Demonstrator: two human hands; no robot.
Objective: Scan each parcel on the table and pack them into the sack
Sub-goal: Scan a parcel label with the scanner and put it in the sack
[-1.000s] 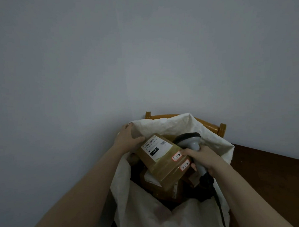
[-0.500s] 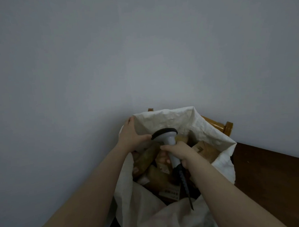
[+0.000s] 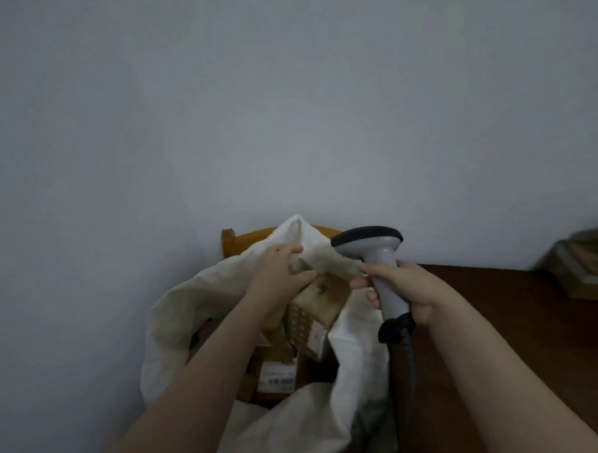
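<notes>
Room: grey wall [image 3: 285,107]; dark desk [image 3: 535,336] at right.
Left grip: we find the left hand [image 3: 279,275] clutching the sack [image 3: 191,299] rim.
Right grip: right hand [image 3: 410,290] wrapped round barcode scanner [image 3: 367,242].
Change: scanner lifted out of sack.

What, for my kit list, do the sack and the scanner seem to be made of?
The sack: probably woven plastic or coarse cloth, off-white and matte; it slumps in soft creased folds. The scanner: hard moulded plastic by the look, smooth light grey body with a darker cap on its head, faint sheen.
</notes>
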